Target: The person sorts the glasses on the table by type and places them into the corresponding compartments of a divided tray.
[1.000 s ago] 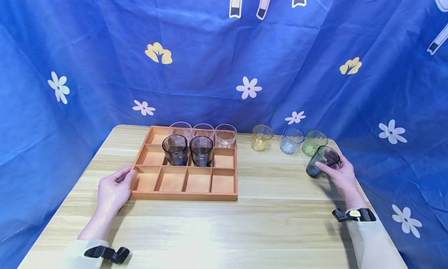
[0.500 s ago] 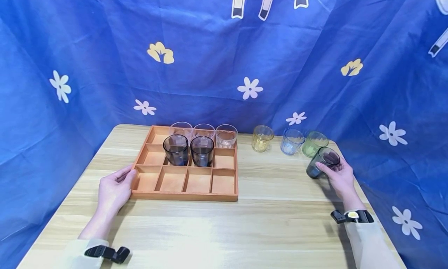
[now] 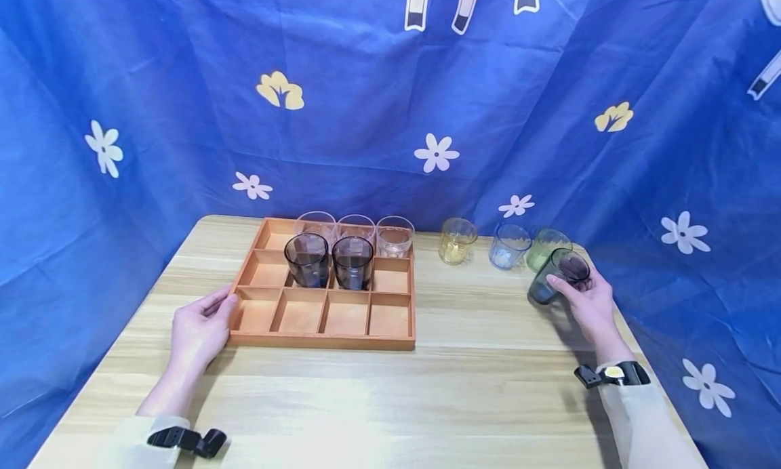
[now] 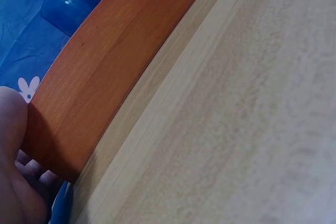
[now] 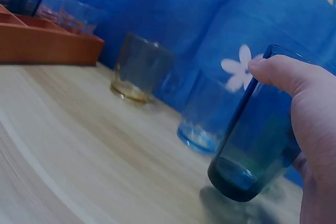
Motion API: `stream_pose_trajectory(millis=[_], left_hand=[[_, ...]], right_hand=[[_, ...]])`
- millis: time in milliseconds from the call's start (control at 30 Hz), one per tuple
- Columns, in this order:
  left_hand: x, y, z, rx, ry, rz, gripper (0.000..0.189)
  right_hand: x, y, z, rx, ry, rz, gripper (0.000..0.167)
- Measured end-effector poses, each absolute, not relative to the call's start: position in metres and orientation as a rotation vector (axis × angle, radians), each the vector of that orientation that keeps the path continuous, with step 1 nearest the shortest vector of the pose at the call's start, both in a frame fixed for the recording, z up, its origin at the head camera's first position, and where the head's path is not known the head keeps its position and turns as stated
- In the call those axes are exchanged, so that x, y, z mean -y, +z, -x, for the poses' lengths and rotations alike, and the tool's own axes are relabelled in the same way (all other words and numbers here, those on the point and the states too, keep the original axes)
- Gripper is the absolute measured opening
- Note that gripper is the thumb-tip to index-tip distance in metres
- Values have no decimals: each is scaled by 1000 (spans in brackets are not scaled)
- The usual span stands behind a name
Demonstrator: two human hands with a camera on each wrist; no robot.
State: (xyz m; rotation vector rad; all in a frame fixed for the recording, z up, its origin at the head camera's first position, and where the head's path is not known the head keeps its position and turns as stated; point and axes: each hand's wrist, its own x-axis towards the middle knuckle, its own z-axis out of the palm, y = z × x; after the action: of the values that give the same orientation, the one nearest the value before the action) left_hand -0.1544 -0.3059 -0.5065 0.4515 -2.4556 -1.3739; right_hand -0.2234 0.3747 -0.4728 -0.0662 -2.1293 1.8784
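My right hand (image 3: 594,310) grips a dark grey glass (image 3: 549,282) at the table's right side, thumb on the near face, fingers behind it. In the right wrist view that glass (image 5: 252,145) tilts, its base just above the tabletop. With thumb and fingers my left hand (image 3: 198,330) holds the left side of a divided wooden tray (image 3: 323,342); the left wrist view shows the tray's front wall (image 4: 115,61) beside the thumb. Two dark glasses (image 3: 307,262) stand in the tray's middle row, and clear glasses (image 3: 393,238) stand in the back row.
Right of the tray stand a yellow glass (image 3: 456,242), a blue glass (image 3: 509,247) and a green glass (image 3: 546,247), partly covered by the held one. A blue patterned cloth (image 3: 366,116) hangs behind the wooden table (image 3: 464,394).
Over the last half second the right hand has raised the dark glass a little and shifted it slightly left. My left hand stays on the tray.
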Motion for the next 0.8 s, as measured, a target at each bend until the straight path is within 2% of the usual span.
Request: stream_pose_trajectory(millis=[333,800], left_hand=[[307,-507,155,2428,-1415,-454,43],[306,-506,155,2404,-1438,-417,41]], right_hand=[[-346,-446,226,2131,1888,-71,61],[-300,-426,236,2074,1930,-238,59]])
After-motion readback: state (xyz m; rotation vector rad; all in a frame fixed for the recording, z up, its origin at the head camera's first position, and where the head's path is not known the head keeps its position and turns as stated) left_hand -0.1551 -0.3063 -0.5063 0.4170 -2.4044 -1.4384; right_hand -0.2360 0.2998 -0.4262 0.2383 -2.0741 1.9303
